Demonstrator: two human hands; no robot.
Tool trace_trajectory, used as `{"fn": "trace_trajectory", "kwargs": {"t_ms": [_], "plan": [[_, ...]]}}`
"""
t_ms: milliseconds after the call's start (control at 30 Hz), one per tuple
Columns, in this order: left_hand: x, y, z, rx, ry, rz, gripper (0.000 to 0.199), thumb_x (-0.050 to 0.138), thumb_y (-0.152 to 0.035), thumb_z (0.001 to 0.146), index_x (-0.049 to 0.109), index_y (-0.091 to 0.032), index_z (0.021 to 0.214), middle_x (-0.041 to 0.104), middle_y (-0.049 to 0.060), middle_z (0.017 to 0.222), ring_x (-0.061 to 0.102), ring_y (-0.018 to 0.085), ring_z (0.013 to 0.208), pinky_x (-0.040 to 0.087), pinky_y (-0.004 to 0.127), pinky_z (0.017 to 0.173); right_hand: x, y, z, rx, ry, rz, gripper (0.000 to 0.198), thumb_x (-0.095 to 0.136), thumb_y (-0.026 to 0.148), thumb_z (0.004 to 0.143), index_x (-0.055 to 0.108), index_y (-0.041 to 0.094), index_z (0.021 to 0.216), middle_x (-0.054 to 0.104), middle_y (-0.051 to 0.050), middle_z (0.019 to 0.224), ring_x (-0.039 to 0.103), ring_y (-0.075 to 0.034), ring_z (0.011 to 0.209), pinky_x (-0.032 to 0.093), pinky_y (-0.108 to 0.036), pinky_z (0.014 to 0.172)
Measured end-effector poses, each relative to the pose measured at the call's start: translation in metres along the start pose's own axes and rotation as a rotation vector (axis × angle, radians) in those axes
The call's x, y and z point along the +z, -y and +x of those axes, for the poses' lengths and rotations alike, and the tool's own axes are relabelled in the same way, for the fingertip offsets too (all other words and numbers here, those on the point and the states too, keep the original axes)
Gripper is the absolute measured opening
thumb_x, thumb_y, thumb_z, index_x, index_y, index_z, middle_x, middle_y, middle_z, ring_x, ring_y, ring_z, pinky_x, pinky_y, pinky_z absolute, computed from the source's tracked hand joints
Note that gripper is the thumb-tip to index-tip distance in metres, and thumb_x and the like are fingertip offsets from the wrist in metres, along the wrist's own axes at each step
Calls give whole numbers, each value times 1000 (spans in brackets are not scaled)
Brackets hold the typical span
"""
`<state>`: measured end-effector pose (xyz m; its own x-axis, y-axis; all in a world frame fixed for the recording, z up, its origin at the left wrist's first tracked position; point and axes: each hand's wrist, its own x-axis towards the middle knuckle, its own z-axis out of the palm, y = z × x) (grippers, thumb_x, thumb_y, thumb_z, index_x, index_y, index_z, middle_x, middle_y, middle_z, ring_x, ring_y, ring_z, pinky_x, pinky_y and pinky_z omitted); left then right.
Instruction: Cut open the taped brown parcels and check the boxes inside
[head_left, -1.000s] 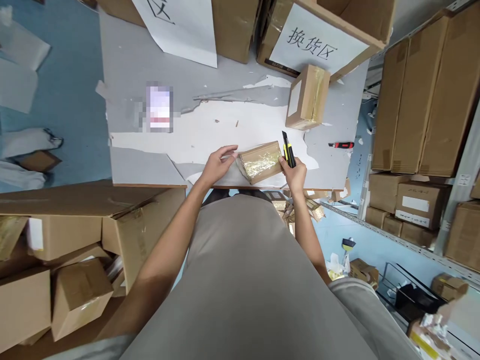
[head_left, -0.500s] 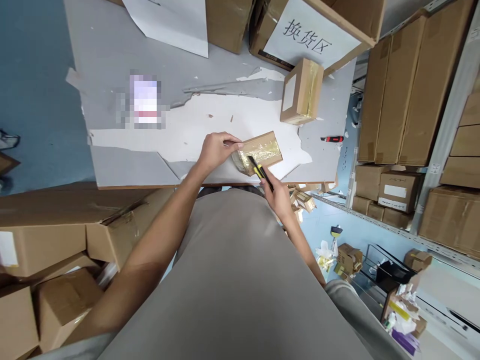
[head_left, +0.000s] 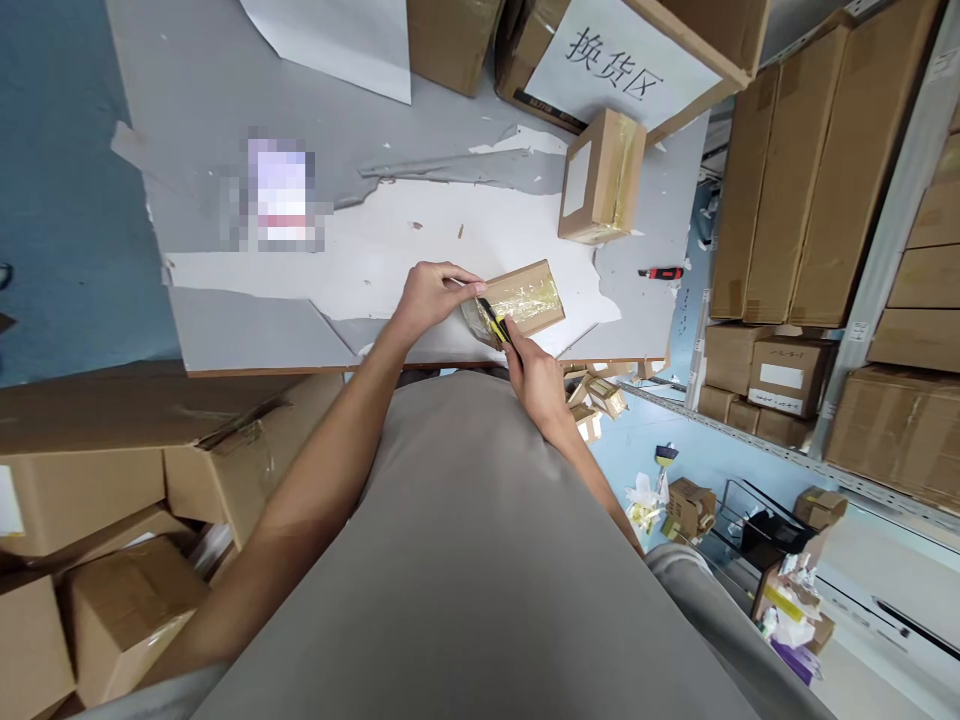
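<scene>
A small cardboard box [head_left: 529, 300] wrapped in shiny clear-yellow tape lies slightly turned near the table's front edge. My left hand [head_left: 439, 297] is closed in a pinch at its left end, with fingertips on the tape or box corner; exactly what is pinched is too small to tell. A black and yellow utility knife [head_left: 495, 322] is gripped in my right hand [head_left: 538, 380]. Its tip lies over the left end of the box, close to my left fingertips. Whether the blade touches the tape cannot be made out.
On the table [head_left: 232, 325] stand a taped carton [head_left: 604, 180] and a large box with a handwritten sheet [head_left: 619, 60]. A red and black cutter [head_left: 661, 273] lies at the right. Cartons [head_left: 127, 600] crowd the left floor; shelves of boxes [head_left: 817, 180] stand right.
My right hand has shifted left and slightly down, bringing the knife's tip from the middle-left of the box to its left end. My left hand stays at that end.
</scene>
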<state>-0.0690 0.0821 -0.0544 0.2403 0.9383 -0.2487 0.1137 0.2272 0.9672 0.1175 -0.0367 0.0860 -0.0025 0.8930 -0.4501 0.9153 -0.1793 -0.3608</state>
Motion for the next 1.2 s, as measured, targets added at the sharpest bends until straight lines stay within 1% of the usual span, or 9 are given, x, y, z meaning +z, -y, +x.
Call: {"fn": "trace_trajectory", "kwargs": {"t_ms": [200, 400, 467, 533, 667, 800, 900, 1000, 1200], "plan": [[0, 0, 1, -38, -8, -2, 36, 95, -52, 86, 94, -21, 103, 89, 9, 105, 83, 30, 104, 66, 39, 99, -4, 4, -2, 28, 39, -90, 60, 38, 34, 123, 46, 23, 181, 83, -13, 139, 82, -30, 117, 62, -37, 102], [3, -2, 0, -86, -12, -67, 38, 100, -51, 80, 94, -18, 99, 89, 10, 99, 83, 32, 101, 67, 42, 99, -14, 13, -2, 38, 112, -188, 61, 36, 32, 124, 40, 30, 185, 82, -12, 138, 82, -30, 114, 63, -39, 101], [4, -2, -1, -99, -3, -77, 38, 102, -51, 78, 93, -18, 97, 88, 10, 98, 83, 32, 99, 67, 43, 98, -17, 21, -1, 62, 161, -272, 63, 36, 28, 123, 36, 31, 186, 82, -14, 136, 83, -31, 110, 64, -40, 100], [5, -3, -2, -100, -8, -71, 38, 102, -51, 78, 93, -19, 96, 89, 10, 98, 83, 32, 98, 67, 43, 97, -19, 32, 1, 83, 208, -372, 69, 37, 20, 120, 31, 30, 188, 81, -16, 135, 83, -30, 105, 65, -42, 97], [10, -5, -9, -62, -91, -16, 32, 97, -48, 82, 94, -20, 96, 89, 9, 100, 84, 30, 98, 67, 40, 96, -24, 49, 2, 78, 281, -478, 82, 36, 6, 112, 22, 27, 190, 78, -21, 136, 84, -30, 105, 66, -41, 94], [19, -8, -21, -44, -149, 60, 24, 90, -44, 89, 94, -22, 98, 90, 7, 103, 83, 27, 95, 67, 36, 91, -34, 54, -5, 76, 327, -499, 81, 40, 10, 114, 17, 24, 190, 79, -23, 130, 84, -31, 105, 67, -41, 91], [22, -8, -27, -43, -167, 124, 21, 88, -42, 91, 93, -23, 100, 90, 6, 104, 82, 25, 94, 65, 35, 89, -36, 55, -5, 86, 346, -490, 79, 48, 19, 117, 18, 25, 190, 79, -24, 129, 85, -33, 106, 66, -44, 93], [21, -7, -28, -52, -175, 148, 21, 88, -40, 91, 93, -23, 101, 89, 6, 103, 81, 25, 94, 64, 35, 90, -33, 56, -1, 74, 357, -466, 77, 50, 23, 118, 22, 25, 189, 78, -24, 131, 85, -33, 107, 66, -45, 94], [29, -12, -34, -36, -221, 166, 19, 86, -39, 93, 93, -23, 100, 89, 5, 105, 80, 24, 93, 64, 36, 91, -32, 54, -3, 85, 357, -450, 75, 45, 12, 116, 27, 20, 188, 81, -24, 129, 85, -32, 108, 67, -41, 92]]}}
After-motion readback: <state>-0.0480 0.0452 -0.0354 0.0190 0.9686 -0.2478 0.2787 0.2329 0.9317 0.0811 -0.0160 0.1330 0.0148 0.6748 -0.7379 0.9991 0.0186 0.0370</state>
